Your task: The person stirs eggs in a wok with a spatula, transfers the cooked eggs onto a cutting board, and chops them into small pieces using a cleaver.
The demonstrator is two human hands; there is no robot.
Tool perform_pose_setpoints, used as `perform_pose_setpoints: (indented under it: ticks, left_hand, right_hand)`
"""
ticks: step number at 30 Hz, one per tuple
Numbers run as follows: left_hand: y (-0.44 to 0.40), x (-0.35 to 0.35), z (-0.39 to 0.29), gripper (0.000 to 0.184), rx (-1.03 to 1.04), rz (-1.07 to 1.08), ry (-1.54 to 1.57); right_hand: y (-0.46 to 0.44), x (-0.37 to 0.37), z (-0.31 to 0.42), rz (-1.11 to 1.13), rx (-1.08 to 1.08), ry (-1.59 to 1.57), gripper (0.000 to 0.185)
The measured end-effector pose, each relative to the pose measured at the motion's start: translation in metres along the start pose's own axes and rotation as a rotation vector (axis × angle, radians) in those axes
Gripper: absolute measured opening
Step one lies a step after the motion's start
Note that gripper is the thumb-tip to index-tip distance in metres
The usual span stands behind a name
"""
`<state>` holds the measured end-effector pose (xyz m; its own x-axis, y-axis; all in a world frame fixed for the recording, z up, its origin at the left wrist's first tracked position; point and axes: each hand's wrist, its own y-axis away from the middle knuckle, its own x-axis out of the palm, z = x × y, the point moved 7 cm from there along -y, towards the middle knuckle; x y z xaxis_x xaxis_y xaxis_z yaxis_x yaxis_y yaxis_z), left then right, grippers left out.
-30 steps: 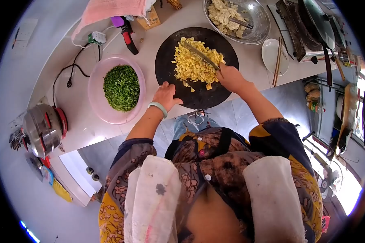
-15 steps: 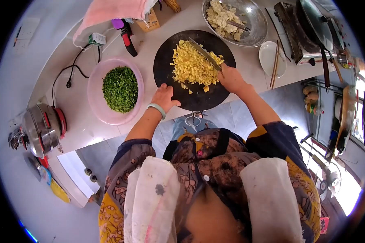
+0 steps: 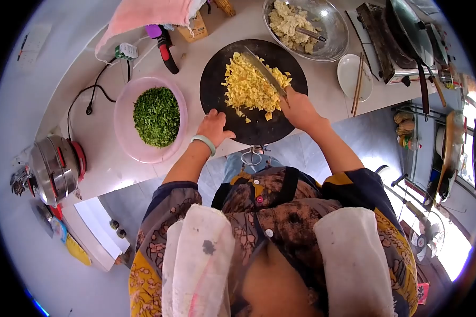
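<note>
A round black cutting board (image 3: 217,68) lies on the counter with a heap of chopped yellow food, which looks like cooked egg (image 3: 251,87). My right hand (image 3: 300,110) is closed round the handle of a kitchen knife (image 3: 268,75); its blade slants up and left across the heap's right side. At the board's lower left edge rests my left hand (image 3: 214,128), thumb spread from the fingers, touching the rim and holding nothing. A pale bangle is on that wrist. Left of the board, a pink basin (image 3: 122,138) contains finely chopped greens (image 3: 157,116).
A metal bowl (image 3: 339,33) of pale dough-like mixture stands behind the board. To the right are a white dish (image 3: 346,79), chopsticks (image 3: 358,84) across it, and a gas stove (image 3: 378,37). A steel pot (image 3: 53,169) and a black cable (image 3: 82,95) are at left.
My right hand and the knife have shifted slightly left, and the blade now sits a little further over the chopped heap. My left hand looks unmoved.
</note>
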<state>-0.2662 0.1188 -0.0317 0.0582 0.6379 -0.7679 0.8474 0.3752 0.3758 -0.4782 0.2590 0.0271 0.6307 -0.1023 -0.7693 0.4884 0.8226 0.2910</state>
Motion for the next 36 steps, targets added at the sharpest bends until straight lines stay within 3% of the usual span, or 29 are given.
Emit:
perform_pose_setpoints:
  ticks: [6,11,20,36]
  left_hand:
    - [-0.001,-0.005,-0.006,0.048,-0.027,0.029,-0.031]
    - [-0.001,-0.006,-0.006,0.049,-0.037,0.065,-0.034]
    - [-0.003,-0.002,-0.002,0.049,-0.012,0.033,-0.009]
    - [-0.004,-0.004,-0.004,0.05,0.007,0.031,-0.014]
  right_hand:
    - [-0.001,0.023,-0.012,-0.002,-0.026,0.011,0.025]
    - [0.008,-0.013,-0.001,-0.021,0.066,-0.017,0.025]
    - [0.001,-0.019,-0.046,-0.111,0.072,0.086,0.023]
    - [0.0,-0.012,-0.028,-0.004,0.053,0.036,0.024]
